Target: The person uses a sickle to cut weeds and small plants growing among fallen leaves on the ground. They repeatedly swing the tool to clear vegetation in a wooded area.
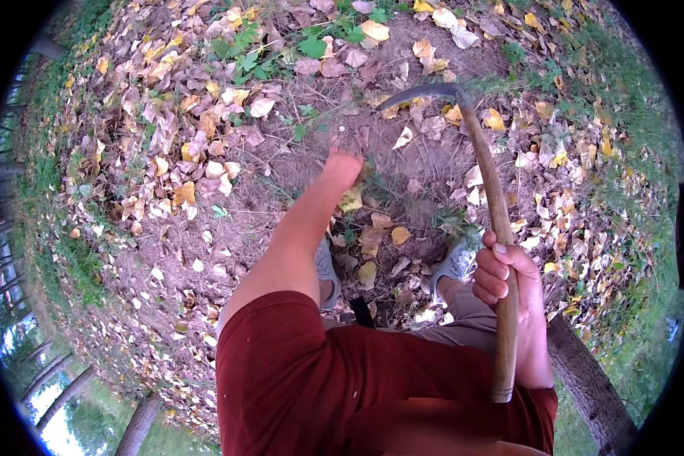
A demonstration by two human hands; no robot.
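My right hand [510,273] grips the wooden handle [487,165] of a sickle, held up at the right side of the view. The sickle's dark curved metal blade [422,92] points left at the top of the handle, above the leaf-strewn ground. Low at the ground ahead of my feet is my left hand [343,164], with the arm stretched out. Its fingers blur into the soil and litter, so whether they hold anything is unclear. A yellowish leaf [351,198] and thin green grass [379,185] lie just beside that hand.
Dry fallen leaves [171,114] cover much of the brown soil [285,165]. Green leafy weeds [313,47] grow at the top. My grey shoes [457,263] stand apart below. A tree trunk [590,387] rises close behind on the right; several more trunks [139,424] stand at the left.
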